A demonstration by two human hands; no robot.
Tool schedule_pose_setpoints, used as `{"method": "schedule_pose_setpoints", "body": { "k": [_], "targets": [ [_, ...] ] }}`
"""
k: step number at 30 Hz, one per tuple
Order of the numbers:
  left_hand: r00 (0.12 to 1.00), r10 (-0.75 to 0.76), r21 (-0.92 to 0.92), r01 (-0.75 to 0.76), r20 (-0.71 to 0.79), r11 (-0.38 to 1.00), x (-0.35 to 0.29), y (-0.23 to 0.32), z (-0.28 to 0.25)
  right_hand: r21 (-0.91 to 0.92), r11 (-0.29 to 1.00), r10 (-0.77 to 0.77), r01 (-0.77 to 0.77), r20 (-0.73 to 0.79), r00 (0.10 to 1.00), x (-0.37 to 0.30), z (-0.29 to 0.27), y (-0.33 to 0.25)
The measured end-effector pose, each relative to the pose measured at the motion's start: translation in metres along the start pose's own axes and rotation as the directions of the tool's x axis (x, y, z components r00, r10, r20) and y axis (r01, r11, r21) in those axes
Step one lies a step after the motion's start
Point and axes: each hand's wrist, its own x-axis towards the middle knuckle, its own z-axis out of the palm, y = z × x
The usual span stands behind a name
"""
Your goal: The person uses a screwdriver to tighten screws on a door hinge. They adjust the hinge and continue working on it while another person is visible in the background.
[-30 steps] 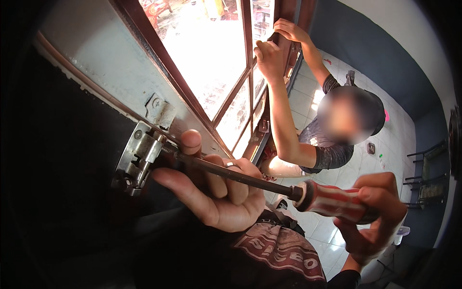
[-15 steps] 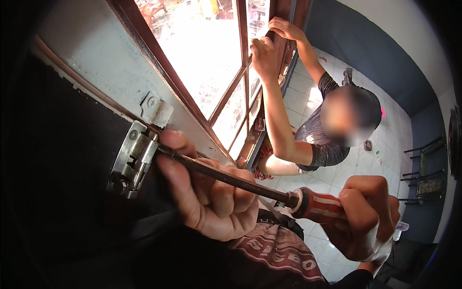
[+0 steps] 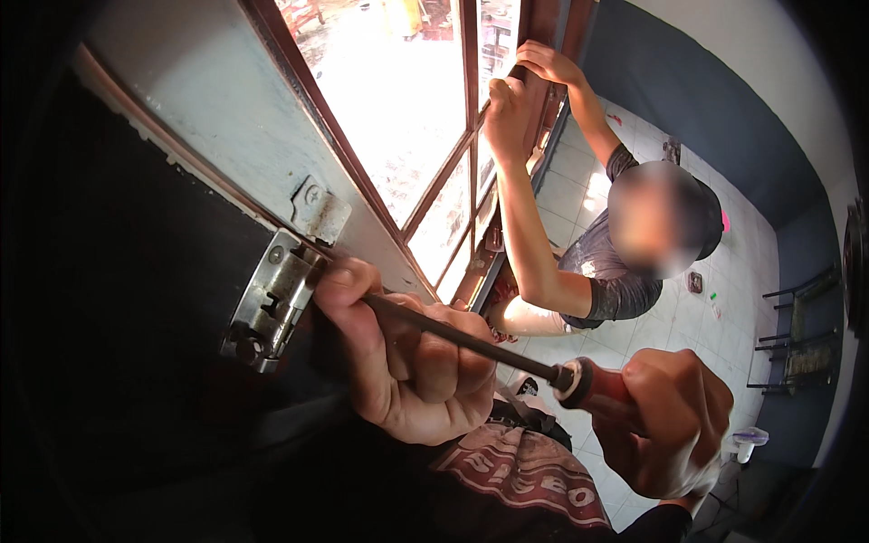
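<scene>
A long screwdriver with a dark shaft and a red-and-white handle slants across the middle. My right hand is wrapped round its handle. Closer to the door, my left hand is closed about the far end of the shaft, thumb and forefinger pinched together; the tip is hidden behind the fingers. Just left of those fingertips is a shiny metal slide bolt fixed on a dark surface. Above it, a small bent metal plate is screwed to the pale grey frame.
A brown-framed glass window stands beyond the grey frame, bright outside. Close on the right, a co-worker in a dark cap and shirt has both hands raised to the window frame. Black chairs stand along the dark wall over a tiled floor.
The view has shifted slightly, so the bolt sits further right. My right hand has turned on the handle. My left fingers now cover the threaded piece seen earlier at the shaft's end.
</scene>
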Motion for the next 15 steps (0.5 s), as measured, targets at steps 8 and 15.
{"method": "schedule_pose_setpoints", "body": {
  "k": [8,15],
  "targets": [
    [0.995,-0.051,-0.123,0.04,-0.085,0.992,-0.006,0.02,0.002,0.317,0.895,0.312,-0.313,0.057,0.948,-0.003,0.019,-0.005],
    [0.99,-0.139,-0.235,0.142,0.029,0.962,0.0,0.017,0.001,0.497,0.791,0.404,-0.357,0.014,0.915,0.004,0.031,-0.006]
  ]
}}
